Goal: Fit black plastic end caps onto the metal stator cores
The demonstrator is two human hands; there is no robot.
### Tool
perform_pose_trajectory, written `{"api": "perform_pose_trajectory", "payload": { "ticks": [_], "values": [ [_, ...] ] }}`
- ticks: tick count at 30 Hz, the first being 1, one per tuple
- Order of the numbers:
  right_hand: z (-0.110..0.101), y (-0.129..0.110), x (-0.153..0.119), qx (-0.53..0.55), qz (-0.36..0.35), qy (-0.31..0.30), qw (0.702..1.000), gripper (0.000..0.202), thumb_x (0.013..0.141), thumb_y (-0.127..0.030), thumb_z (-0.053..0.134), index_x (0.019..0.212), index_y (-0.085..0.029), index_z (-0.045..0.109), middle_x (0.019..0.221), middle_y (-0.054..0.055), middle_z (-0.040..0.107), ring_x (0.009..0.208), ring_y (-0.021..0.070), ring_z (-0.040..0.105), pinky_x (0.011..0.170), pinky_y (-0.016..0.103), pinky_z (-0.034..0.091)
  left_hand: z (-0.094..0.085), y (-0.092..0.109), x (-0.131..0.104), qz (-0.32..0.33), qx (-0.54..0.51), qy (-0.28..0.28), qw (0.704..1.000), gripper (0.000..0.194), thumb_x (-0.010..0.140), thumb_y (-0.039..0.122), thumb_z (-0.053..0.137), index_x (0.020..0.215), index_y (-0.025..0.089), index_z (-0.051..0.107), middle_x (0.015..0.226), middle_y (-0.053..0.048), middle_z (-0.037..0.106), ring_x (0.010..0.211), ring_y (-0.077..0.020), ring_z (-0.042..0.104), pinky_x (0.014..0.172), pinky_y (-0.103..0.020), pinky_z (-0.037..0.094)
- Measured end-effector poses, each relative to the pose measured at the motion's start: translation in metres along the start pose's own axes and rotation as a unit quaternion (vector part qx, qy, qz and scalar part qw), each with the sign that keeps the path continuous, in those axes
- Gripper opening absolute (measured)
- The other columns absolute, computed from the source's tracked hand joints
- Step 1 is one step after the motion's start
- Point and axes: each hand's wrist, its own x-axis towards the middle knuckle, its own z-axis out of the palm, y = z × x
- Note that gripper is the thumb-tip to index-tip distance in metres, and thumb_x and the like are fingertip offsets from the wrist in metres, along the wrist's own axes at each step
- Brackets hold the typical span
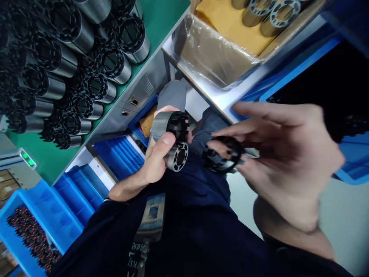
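Observation:
My left hand point(154, 159) grips two grey metal slotted cylinders: one point(168, 125) capped with a black plastic toothed ring, and a second point(178, 156) below it with a bare slotted end. My right hand point(284, 154), blurred and close to the camera, pinches a loose black plastic toothed ring point(223, 156) between thumb and fingers, a short gap to the right of the cylinders. Both hands hover above my dark blue clothed lap.
Many capped metal cylinders point(86, 69) lie in rows on a green mat point(161, 19) at the upper left. A plastic-lined cardboard box point(225, 46) holds brass-coloured cylinders. Blue bins point(72, 200) sit at the left; one holds small dark parts point(31, 238). A badge point(152, 215) hangs on my chest.

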Motion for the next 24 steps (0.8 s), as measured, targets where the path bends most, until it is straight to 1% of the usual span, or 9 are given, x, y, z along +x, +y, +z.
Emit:
{"api": "perform_pose_trajectory", "payload": {
  "ticks": [2,4,6,9,11,15,17,20,24],
  "values": [
    [0.005,0.002,-0.003,-0.023,-0.031,-0.011,0.999,0.055,0.083,-0.029,0.112,0.13,-0.043,0.086,0.095,-0.006,0.088,0.073,0.0235,0.083,0.051,0.037,0.06,0.011,0.001,0.001,0.034,0.007,0.04,0.999,0.08,0.098,0.097,0.067,0.152,0.038,0.064,0.134,-0.01,0.082,0.126,-0.0361,0.083,0.091,-0.046,0.069],
    [0.017,0.006,-0.001,-0.055,-0.098,0.007,0.994,0.03,0.092,-0.023,0.104,0.113,-0.037,0.088,0.084,-0.007,0.085,0.063,0.0191,0.079,0.046,0.034,0.055,0.024,0.003,0.002,0.057,-0.028,0.091,0.994,0.081,0.104,0.101,0.046,0.15,0.037,0.067,0.122,-0.011,0.083,0.127,-0.0385,0.082,0.09,-0.047,0.068],
    [0.03,0.01,0.003,-0.065,-0.175,0.04,0.982,0.025,0.098,-0.015,0.097,0.111,-0.034,0.091,0.091,-0.005,0.089,0.068,0.0183,0.083,0.053,0.032,0.063,0.036,0.006,0.003,0.067,-0.082,0.131,0.986,0.078,0.109,0.098,0.035,0.143,0.038,0.072,0.107,-0.01,0.083,0.127,-0.0385,0.082,0.089,-0.047,0.068],
    [0.045,0.015,0.006,-0.044,-0.237,0.06,0.969,0.039,0.099,-0.008,0.094,0.128,-0.033,0.093,0.114,0.0,0.093,0.093,0.0221,0.091,0.077,0.033,0.078,0.046,0.01,0.007,0.081,-0.118,0.153,0.978,0.067,0.113,0.09,0.037,0.135,0.04,0.077,0.096,-0.007,0.082,0.125,-0.0345,0.083,0.091,-0.044,0.066],
    [0.048,0.018,0.005,-0.047,-0.238,0.049,0.969,0.05,0.1,-0.006,0.09,0.14,-0.035,0.091,0.123,0.003,0.092,0.103,0.0244,0.091,0.086,0.036,0.08,0.046,0.013,0.01,0.097,-0.109,0.183,0.972,0.072,0.115,0.089,0.027,0.134,0.04,0.076,0.095,-0.008,0.08,0.121,-0.0326,0.083,0.089,-0.045,0.064],
    [0.044,0.023,-0.001,-0.007,-0.215,-0.027,0.976,0.064,0.101,-0.023,0.095,0.163,-0.027,0.079,0.147,0.013,0.084,0.091,0.0222,0.085,0.072,0.037,0.077,0.043,0.017,0.014,0.064,-0.078,0.238,0.966,0.103,0.107,0.093,-0.008,0.138,0.04,0.074,0.093,-0.009,0.075,0.117,-0.0333,0.083,0.086,-0.048,0.061],
    [0.041,0.025,-0.003,-0.009,-0.222,-0.046,0.974,0.074,0.094,-0.032,0.104,0.163,-0.022,0.079,0.147,0.017,0.082,0.095,0.0238,0.084,0.068,0.037,0.076,0.041,0.018,0.014,0.042,-0.082,0.239,0.967,0.103,0.106,0.096,-0.006,0.143,0.041,0.073,0.093,-0.009,0.074,0.117,-0.0341,0.082,0.087,-0.048,0.062],
    [0.041,0.025,-0.003,-0.023,-0.237,-0.029,0.971,0.073,0.09,-0.025,0.106,0.159,-0.021,0.081,0.14,0.016,0.086,0.112,0.0291,0.087,0.076,0.037,0.078,0.042,0.018,0.012,0.035,-0.085,0.254,0.963,0.104,0.101,0.106,0.004,0.151,0.042,0.069,0.097,-0.011,0.076,0.116,-0.0372,0.082,0.084,-0.049,0.064],
    [0.042,0.025,-0.004,-0.011,-0.235,-0.04,0.971,0.069,0.091,-0.017,0.101,0.157,-0.023,0.081,0.14,0.012,0.089,0.116,0.029,0.089,0.095,0.043,0.08,0.045,0.017,0.012,0.097,-0.064,0.284,0.952,0.097,0.107,0.097,0.0,0.153,0.044,0.067,0.102,-0.01,0.078,0.121,-0.0341,0.082,0.086,-0.049,0.067]
  ]
}}
